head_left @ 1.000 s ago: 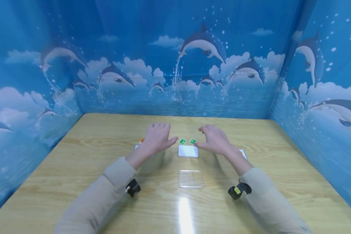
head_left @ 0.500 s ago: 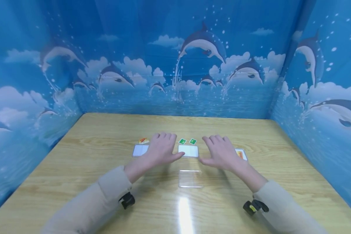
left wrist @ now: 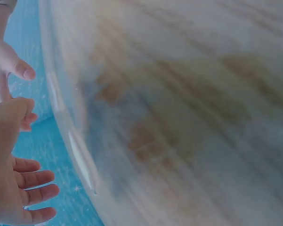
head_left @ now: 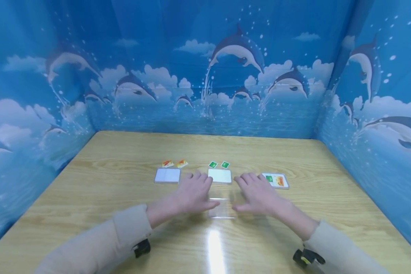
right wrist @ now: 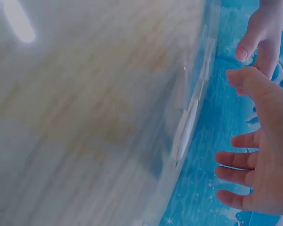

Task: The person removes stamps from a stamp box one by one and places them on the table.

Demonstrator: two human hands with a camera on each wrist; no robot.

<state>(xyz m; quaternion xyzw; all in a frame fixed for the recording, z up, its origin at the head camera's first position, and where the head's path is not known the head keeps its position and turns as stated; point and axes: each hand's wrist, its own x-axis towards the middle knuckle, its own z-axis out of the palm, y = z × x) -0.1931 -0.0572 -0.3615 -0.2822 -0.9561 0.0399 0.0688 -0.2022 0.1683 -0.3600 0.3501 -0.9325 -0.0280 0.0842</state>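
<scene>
Watching from my end of the link, I've got both bare hands out over the wood-grain tabletop, palms facing each other. Left hand is released, fingers relaxed and holding nothing. Right hand is the same deal, loose and gripping nothing; my wrist views show the fingers on both spread apart. The nearest thing is a clear plastic tray, flat on the table between the hands. The left thumb overlaps it from my head view, the right thumb sits by its right side, and I honestly can't tell if either touches.

Just beyond is a blank white card tile, between the two sets of fingertips, with a green picture card and a second green card behind it. Off left I see another white tile, with two orange-and-yellow cards behind that one. Over right, partly behind the right fingers, there's a white tile with green and orange pictures. Backdrop's a blue dolphin curtain.
</scene>
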